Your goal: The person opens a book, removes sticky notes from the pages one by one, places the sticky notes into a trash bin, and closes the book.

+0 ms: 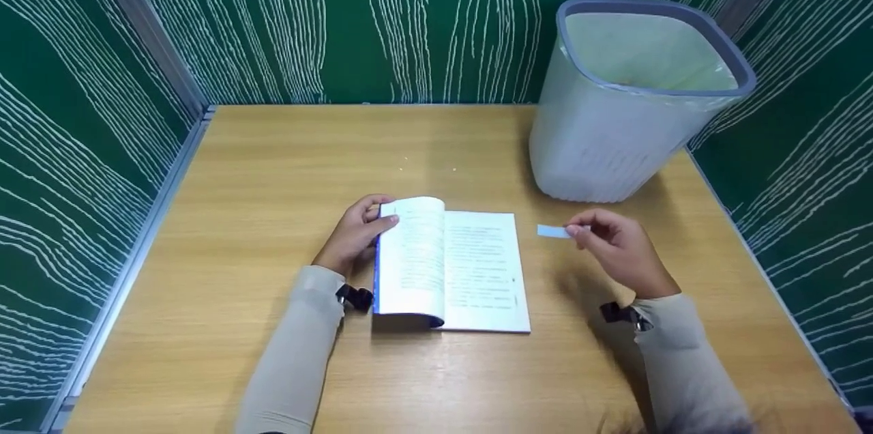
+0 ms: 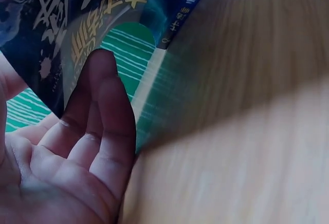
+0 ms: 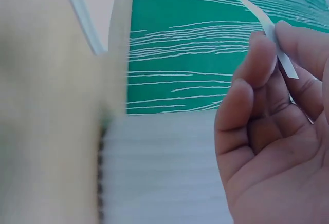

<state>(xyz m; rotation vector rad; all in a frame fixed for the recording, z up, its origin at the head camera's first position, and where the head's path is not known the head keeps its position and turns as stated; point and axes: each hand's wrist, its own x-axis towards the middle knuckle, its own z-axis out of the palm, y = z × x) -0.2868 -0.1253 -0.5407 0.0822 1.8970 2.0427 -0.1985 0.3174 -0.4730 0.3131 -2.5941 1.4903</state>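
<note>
An open book (image 1: pixel 477 270) lies on the table in the head view, its left part lifted off the wood. My left hand (image 1: pixel 356 233) grips the left edge of that part, thumb on the page and fingers behind. From below, the left wrist view shows the dark blue cover (image 2: pixel 31 39) with white and gold lettering above the curled fingers of the left hand (image 2: pixel 87 147). To the right of the book, my right hand (image 1: pixel 617 246) pinches a small pale blue paper strip (image 1: pixel 551 231) between thumb and forefinger, held above the table. The same strip (image 3: pixel 262 18) looks slightly bent in the right wrist view.
A whitish waste bin (image 1: pixel 600 140) with a grey rim and a pale green liner stands at the back right of the wooden table (image 1: pixel 286 168). Green panels with white wavy lines (image 1: pixel 375 24) enclose the back and sides. Tiny white specks (image 1: pixel 454 169) lie behind the book.
</note>
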